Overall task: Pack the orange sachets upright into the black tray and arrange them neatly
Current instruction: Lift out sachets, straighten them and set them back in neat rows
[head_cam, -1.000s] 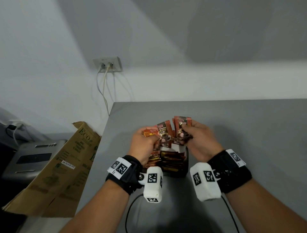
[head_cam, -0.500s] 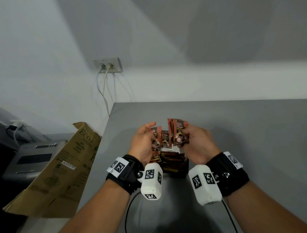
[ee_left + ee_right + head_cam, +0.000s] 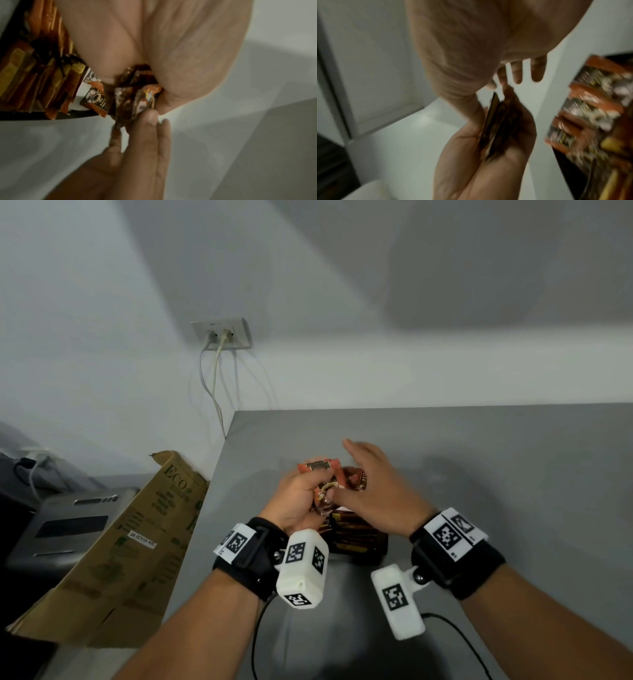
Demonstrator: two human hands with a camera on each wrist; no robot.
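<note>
Because these sachets are thin foil packets, I judge them light, floppy and a bit slick, so I would pinch them as a squared bundle low on the flat faces, not by the crinkly sealed ends, or they will fan out and slide.

From the head view, my left hand is curled round a small bunch of them, held above the far edge of the black tray. The left wrist view shows the bundle wedged between thumb and palm. My right hand is spread with fingers straight, lying at about three o'clock of the bundle and touching its side, as if patting the packets square; it grips nothing that I can make out, though the right wrist view is blurred.

The tray sits on the grey table at six o'clock of the bundle, just under both hands, already holding rows of packets standing on edge.
</note>
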